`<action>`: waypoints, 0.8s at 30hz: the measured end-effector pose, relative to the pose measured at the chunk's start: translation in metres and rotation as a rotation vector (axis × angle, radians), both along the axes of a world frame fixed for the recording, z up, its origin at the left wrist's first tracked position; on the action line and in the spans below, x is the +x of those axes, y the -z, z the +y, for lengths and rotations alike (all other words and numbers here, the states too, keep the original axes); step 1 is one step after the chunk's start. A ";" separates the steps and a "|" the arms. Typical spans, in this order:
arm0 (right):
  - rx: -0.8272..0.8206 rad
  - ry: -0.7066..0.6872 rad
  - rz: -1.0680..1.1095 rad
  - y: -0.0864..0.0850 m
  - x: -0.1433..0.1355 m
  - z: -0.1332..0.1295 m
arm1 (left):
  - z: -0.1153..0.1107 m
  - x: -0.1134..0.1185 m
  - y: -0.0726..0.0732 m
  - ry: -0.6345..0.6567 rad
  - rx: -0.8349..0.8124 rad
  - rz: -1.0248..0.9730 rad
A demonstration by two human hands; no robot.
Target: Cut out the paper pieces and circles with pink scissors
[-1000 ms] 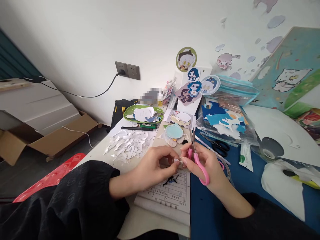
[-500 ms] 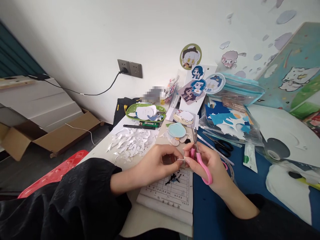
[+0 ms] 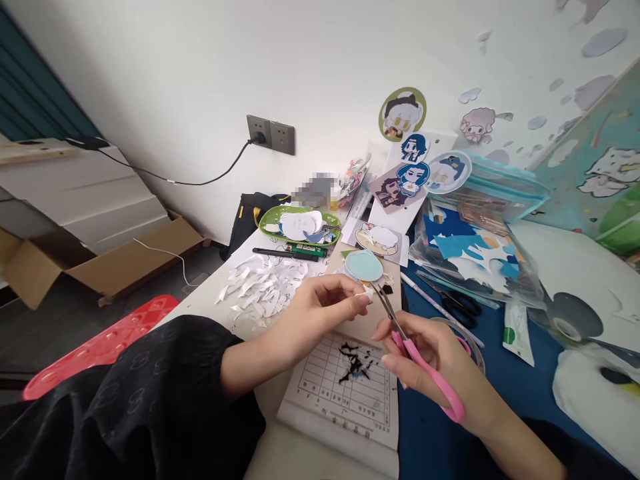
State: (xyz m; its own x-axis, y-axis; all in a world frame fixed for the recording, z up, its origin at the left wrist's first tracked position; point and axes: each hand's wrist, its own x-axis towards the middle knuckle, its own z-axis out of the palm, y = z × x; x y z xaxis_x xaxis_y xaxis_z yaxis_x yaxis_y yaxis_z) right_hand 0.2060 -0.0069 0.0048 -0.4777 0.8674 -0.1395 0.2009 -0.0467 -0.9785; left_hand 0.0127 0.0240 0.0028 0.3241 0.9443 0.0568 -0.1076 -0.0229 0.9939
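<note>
Between thumb and fingertips, my left hand (image 3: 327,308) pinches a small white paper piece (image 3: 369,292). Pink-handled scissors (image 3: 417,360) rest in my right hand (image 3: 433,353), their blades pointing up and left, slightly parted, with the tips near the white piece. Below the hands lies a printed form pad (image 3: 325,393) with black paper scraps (image 3: 356,363) on it. Just beyond the blades sits a pale blue oval cutout (image 3: 364,265) on a pile of cutouts.
White paper strips (image 3: 263,287) are heaped at the left. Behind them stands a green tray (image 3: 265,223) of cutouts. Black scissors (image 3: 457,303), a white tube (image 3: 519,333) and a clear bag (image 3: 530,287) lie at the right.
My right hand has moved right and away from my left hand, and the scissors now tilt left, toward the white piece. The camera view has shifted slightly left.
</note>
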 end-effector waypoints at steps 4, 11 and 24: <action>0.004 -0.009 -0.053 0.001 -0.001 -0.003 | -0.002 0.001 0.000 0.002 -0.023 -0.044; -0.030 0.006 -0.028 0.001 -0.003 -0.003 | -0.004 0.004 -0.002 0.032 -0.079 -0.080; 0.037 -0.005 -0.129 0.003 -0.004 -0.005 | -0.005 0.005 -0.004 0.127 -0.171 -0.154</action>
